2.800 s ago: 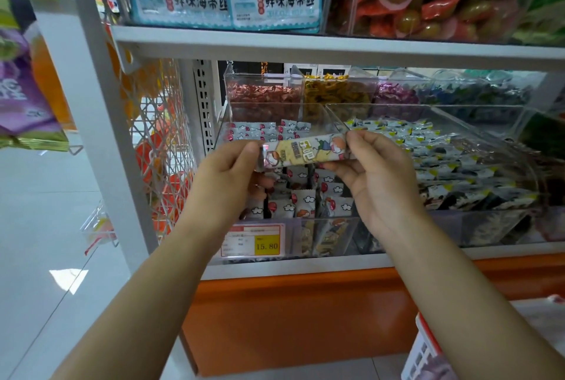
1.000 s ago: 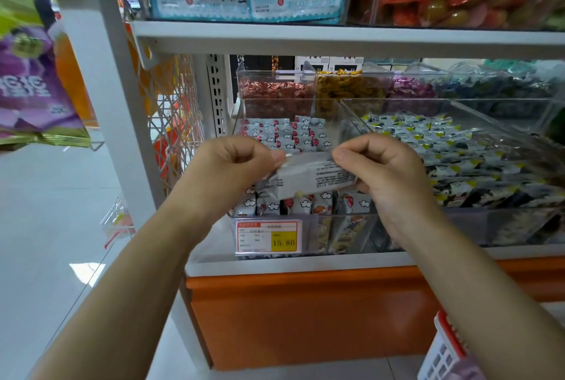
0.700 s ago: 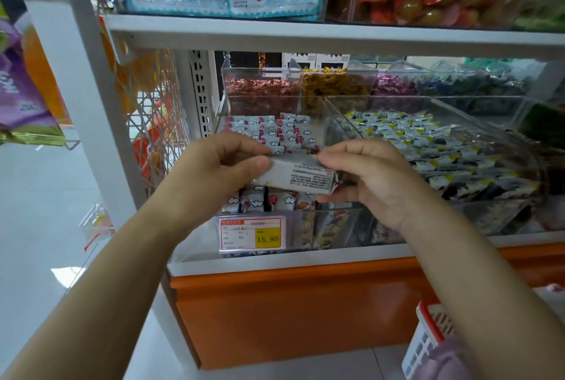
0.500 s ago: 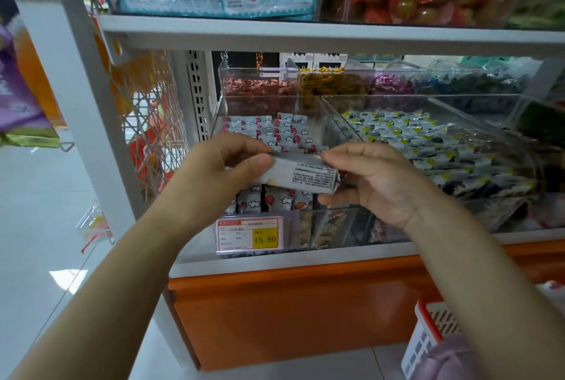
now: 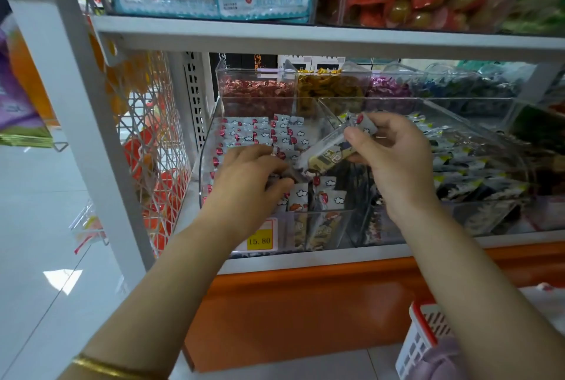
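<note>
I am pinching the pack in the right hand, thumb on top and fingers underneath. The pack is tilting, its far end higher, and hanging above the left bin, close to its right wall. The left hand is sitting down in that bin, fingers curling onto the sachets; I cannot tell whether it is grasping one.

The long cream-and-white plastic snack packet with red dots slants upward to the right, pinched in the right hand.
</note>
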Demonstrator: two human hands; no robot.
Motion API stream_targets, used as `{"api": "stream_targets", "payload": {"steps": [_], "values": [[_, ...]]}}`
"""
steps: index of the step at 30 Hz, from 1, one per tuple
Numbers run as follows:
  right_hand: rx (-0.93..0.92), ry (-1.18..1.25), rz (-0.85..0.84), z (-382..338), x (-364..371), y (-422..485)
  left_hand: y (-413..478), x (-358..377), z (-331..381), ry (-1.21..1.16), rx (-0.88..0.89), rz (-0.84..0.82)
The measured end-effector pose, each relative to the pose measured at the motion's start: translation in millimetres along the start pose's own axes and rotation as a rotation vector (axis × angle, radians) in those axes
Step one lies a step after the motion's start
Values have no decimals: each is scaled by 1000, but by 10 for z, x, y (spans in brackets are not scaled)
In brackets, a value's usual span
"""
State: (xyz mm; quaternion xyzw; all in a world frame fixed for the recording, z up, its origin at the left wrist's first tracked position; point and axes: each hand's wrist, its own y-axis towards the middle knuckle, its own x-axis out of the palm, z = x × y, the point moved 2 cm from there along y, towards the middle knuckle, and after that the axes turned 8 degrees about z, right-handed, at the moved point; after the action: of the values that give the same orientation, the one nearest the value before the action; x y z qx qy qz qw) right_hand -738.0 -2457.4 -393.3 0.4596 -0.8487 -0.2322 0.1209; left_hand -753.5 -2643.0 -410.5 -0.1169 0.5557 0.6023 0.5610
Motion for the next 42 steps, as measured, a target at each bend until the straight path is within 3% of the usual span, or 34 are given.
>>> {"api": "stream_targets", "payload": {"steps": [9, 16, 25, 29, 35, 42], "values": [[-268, -270, -84, -87, 118, 23, -6, 64, 2, -4, 5, -78], [-387, -461, -252, -78, 339, -48, 0, -26, 11, -32, 27, 21], [-580, -952, -566, 75, 482, -150, 7, -143, -13, -120, 10, -87], [-503, -864, -574, 60, 494, -68, 14, -184, -54, -128, -27, -76], [-529, -810, -442, 51, 577, 112, 22, -162, -96, -147, -75, -40], [-647, -1122, -479, 146, 689, 156, 41, -159, -132, -187, -140, 10]]}}
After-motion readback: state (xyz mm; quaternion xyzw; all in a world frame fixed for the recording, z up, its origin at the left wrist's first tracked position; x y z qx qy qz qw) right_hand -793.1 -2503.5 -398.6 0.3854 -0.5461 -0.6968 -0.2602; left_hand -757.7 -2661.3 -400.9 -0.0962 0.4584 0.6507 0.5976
